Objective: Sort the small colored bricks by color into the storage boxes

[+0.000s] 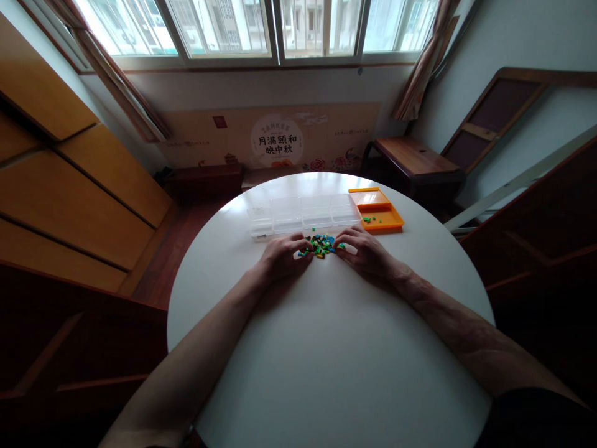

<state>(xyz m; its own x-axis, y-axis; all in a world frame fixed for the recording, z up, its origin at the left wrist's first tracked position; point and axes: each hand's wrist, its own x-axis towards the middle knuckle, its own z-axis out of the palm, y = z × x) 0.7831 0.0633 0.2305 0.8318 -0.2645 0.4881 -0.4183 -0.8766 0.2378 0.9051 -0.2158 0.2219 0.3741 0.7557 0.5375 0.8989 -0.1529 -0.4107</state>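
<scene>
A small heap of tiny plastic pieces (pixel 321 245) in green, blue, yellow and black lies on the white round table (pixel 298 336); they look like little toy bricks. My left hand (pixel 283 254) is at the heap's left side, its thumb and fingers curled together at the tips among the pieces. From the right, my right hand (pixel 364 250) reaches in with index finger and thumb pinched at the heap's edge. Whatever either pinch holds is too small to make out. Just behind the hands is a clear plastic compartment box (pixel 303 211).
An orange tray (pixel 396 225) with a few green pieces inside adjoins the clear box on its right. One loose green piece (pixel 313 229) lies behind the heap. Beyond the table are a wooden bench (pixel 415 155), a window and, at left, a wooden cabinet (pixel 84 205).
</scene>
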